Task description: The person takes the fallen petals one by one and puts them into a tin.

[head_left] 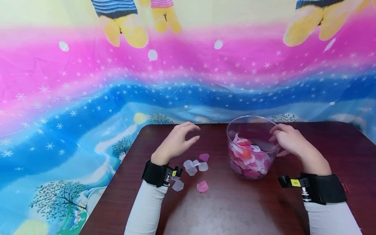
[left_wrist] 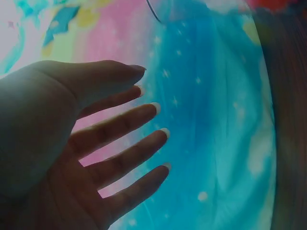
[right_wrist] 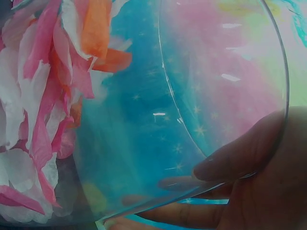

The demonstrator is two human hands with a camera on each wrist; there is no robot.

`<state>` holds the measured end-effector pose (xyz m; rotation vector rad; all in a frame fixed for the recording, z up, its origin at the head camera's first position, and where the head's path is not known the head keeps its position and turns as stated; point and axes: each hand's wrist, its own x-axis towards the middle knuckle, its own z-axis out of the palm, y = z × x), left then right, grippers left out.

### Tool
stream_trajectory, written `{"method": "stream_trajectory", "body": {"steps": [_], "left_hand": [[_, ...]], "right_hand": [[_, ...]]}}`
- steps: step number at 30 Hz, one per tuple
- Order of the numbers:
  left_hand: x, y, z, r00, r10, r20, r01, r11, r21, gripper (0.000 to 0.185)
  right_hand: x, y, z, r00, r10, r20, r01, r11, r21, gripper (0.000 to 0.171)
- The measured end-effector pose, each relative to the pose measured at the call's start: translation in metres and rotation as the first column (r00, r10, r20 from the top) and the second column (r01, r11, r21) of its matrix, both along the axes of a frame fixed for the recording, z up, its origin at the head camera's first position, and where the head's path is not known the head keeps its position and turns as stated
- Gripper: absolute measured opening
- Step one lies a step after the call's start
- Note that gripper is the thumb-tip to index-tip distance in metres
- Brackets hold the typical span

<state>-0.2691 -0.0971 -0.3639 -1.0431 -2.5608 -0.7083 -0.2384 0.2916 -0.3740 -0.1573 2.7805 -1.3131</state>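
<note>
Right hand (head_left: 290,141) grips one clear bowl (head_left: 252,130) of petals; left hand (head_left: 176,143) hovers spread above seven loose petals (head_left: 194,168).

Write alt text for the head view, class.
A right hand grips the rim of a clear tub of pink, white and orange petals on a dark table. The left hand hovers open above loose petals.

Bare table (head_left: 337,147) R of bowl (head_left: 249,124); loose petals (head_left: 195,166) clutter L side.
</note>
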Motion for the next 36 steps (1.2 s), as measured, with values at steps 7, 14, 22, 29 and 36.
{"method": "stream_trajectory", "body": {"steps": [7,14,22,29,36], "left_hand": [[-0.012,-0.015,-0.010,0.981,0.025,0.193,-0.008,0.996,-0.087,0.026],[-0.017,-0.010,-0.031,0.894,0.149,0.422,0.002,0.942,-0.336,0.034],[-0.024,-0.004,-0.054,0.840,0.260,0.476,-0.060,0.917,-0.394,0.018],[-0.026,-0.004,-0.060,0.830,0.292,0.475,-0.088,0.910,-0.405,0.015],[-0.021,-0.015,-0.040,0.896,0.145,0.419,-0.015,0.954,-0.299,0.014]], "right_hand": [[0.001,0.003,-0.002,1.000,0.002,0.017,-0.001,1.000,-0.028,0.046],[0.000,0.006,-0.002,0.999,0.012,0.037,-0.009,0.998,-0.060,0.045],[0.000,0.009,-0.002,0.998,0.019,0.063,-0.013,0.996,-0.089,0.045],[0.000,0.007,-0.002,0.998,0.014,0.055,-0.008,0.995,-0.096,0.044],[-0.003,0.001,-0.003,0.999,0.006,0.042,-0.002,0.996,-0.092,0.044]]}}
